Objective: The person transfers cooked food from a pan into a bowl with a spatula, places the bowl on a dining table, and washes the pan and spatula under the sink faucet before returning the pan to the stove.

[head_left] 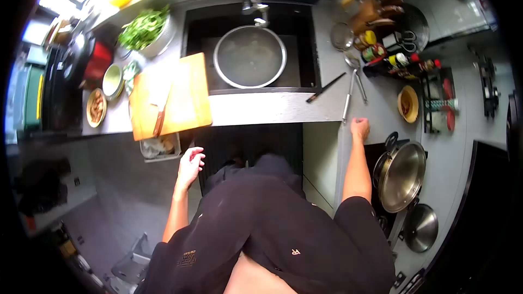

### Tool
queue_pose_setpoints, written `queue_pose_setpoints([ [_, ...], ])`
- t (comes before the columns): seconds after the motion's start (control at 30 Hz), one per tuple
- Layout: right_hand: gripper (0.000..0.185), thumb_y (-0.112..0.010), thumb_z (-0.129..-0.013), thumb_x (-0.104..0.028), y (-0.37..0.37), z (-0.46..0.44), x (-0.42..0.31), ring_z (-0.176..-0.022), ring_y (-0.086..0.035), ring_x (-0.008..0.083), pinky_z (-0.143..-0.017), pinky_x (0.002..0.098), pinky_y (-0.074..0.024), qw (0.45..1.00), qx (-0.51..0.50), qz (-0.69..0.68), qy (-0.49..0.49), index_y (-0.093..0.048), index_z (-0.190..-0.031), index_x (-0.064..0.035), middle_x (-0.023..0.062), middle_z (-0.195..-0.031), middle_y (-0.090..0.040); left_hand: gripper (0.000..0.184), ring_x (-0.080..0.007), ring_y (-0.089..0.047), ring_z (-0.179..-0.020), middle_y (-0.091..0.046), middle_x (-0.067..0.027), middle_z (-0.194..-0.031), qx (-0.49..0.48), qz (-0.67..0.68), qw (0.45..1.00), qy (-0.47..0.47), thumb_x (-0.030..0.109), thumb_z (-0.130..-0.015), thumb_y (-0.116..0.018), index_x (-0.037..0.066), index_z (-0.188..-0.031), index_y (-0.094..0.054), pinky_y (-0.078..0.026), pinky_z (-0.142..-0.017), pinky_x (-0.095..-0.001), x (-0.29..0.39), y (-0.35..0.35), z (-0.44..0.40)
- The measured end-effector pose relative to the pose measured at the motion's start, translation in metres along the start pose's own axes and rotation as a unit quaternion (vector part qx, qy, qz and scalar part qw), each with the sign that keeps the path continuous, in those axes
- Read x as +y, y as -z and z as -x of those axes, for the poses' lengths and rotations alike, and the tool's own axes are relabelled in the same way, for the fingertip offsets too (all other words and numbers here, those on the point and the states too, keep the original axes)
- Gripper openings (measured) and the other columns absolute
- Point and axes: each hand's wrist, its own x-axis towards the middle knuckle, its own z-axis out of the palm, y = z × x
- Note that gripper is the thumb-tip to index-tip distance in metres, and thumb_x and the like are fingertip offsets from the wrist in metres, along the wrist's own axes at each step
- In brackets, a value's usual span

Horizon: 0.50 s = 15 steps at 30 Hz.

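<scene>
My left hand point(190, 166) hangs in front of the counter, fingers loosely bent and apart, holding nothing. Above it, a wooden cutting board point(188, 90) juts over the counter edge, with a wooden-handled knife point(158, 122) lying on it. My right hand point(359, 129) is by the right counter's edge, its fingers curled in and no object showing in them. Just beyond that hand lie long metal utensils point(348, 98), not touching it. A black stick-like tool point(326, 88) rests between them and the sink.
A metal basin point(250, 57) of cloudy water sits in the sink point(305, 71) under the tap. Leafy greens point(143, 30) fill a bowl at left. Small bowls point(96, 108) stand below. Sauce bottles point(400, 61) and a steel pot point(402, 177) are at right.
</scene>
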Motion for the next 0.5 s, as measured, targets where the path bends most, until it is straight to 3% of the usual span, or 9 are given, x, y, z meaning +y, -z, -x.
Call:
queue_pose_setpoints([
  [0.1,0.043,-0.068,-0.084,-0.043,0.002,-0.006,-0.006,-0.105,-0.062,0.0369,-0.085,0.0491,-0.0499,0.998,-0.01,-0.025,0.055,-0.06,-0.108,-0.0086,0.0178,-0.109,-0.066,0.023,-0.0065,-0.058,-0.073,-0.066,-0.0036,-0.097,-0.057,-0.013,0.998,-0.036,0.011,-0.099,-0.051,0.006,-0.12,-0.059,-0.05,-0.063,-0.0223,0.036,-0.03,-0.016],
  [0.3,0.038,-0.064,-0.088,-0.04,0.024,0.012,-0.058,-0.106,-0.062,0.0356,-0.084,0.0489,-0.049,0.993,-0.016,-0.063,0.1,-0.056,-0.106,-0.0074,0.0185,-0.11,-0.065,0.023,-0.0071,-0.058,-0.074,-0.066,-0.0027,-0.097,-0.151,-0.066,0.985,-0.056,0.01,-0.099,-0.051,0.006,-0.119,-0.06,-0.051,-0.065,-0.0242,0.106,-0.077,-0.042],
  [0.4,0.036,-0.061,-0.09,-0.037,0.0,-0.007,-0.058,-0.094,-0.064,0.0395,-0.077,0.0508,-0.049,0.98,-0.031,-0.052,0.189,-0.055,-0.104,-0.0049,0.0197,-0.1,-0.067,0.023,-0.0107,-0.061,-0.077,-0.067,-0.0057,-0.097,-0.207,-0.063,0.973,-0.086,0.011,-0.099,-0.05,0.005,-0.119,-0.061,-0.053,-0.07,-0.0263,0.125,-0.099,-0.065],
  [0.5,0.032,-0.059,-0.091,-0.033,-0.01,-0.013,-0.065,-0.086,-0.064,0.0437,-0.074,0.0534,-0.0488,0.977,0.001,-0.154,0.147,-0.051,-0.105,-0.0055,0.0232,-0.091,-0.066,0.023,-0.0146,-0.065,-0.086,-0.068,-0.01,-0.096,-0.245,-0.096,0.958,-0.112,0.01,-0.098,-0.052,0.004,-0.117,-0.062,-0.054,-0.079,-0.029,0.143,-0.121,-0.087],
])
